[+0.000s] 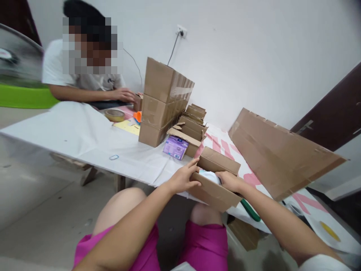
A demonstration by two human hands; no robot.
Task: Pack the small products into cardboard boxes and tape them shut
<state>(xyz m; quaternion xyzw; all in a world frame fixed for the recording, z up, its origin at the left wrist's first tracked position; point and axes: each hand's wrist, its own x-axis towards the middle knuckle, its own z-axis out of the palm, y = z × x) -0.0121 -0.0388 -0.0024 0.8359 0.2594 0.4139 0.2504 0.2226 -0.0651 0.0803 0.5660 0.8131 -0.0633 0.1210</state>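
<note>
An open cardboard box (216, 192) sits at the near edge of the white-covered table (73, 130), its long flaps spread, with a pale white-and-bluish item (208, 175) inside. The left hand (186, 177) grasps the box's left end, thumb on the near flap and fingers over the far side. The right hand (229, 181) dips in from the right, touching the pale item — its fingertips are hidden, so I cannot tell whether it grips. Just beyond, to the left, a purple printed carton (175, 147) stands against a row of open boxes (184, 137) running toward the far wall. Left of that row rises a stack of closed boxes (156, 83), three high, tape showing on its side. Farther left lie a roll of tape (114, 115), a yellow sheet (127, 127) and an orange object (137, 116); there a co-worker in a white shirt (55, 66) has a hand (126, 95) at a small brown box (138, 102). On the right, a large cardboard piece (282, 158) leans up — a green object (250, 210) lies nearer, by the table's edge.
</note>
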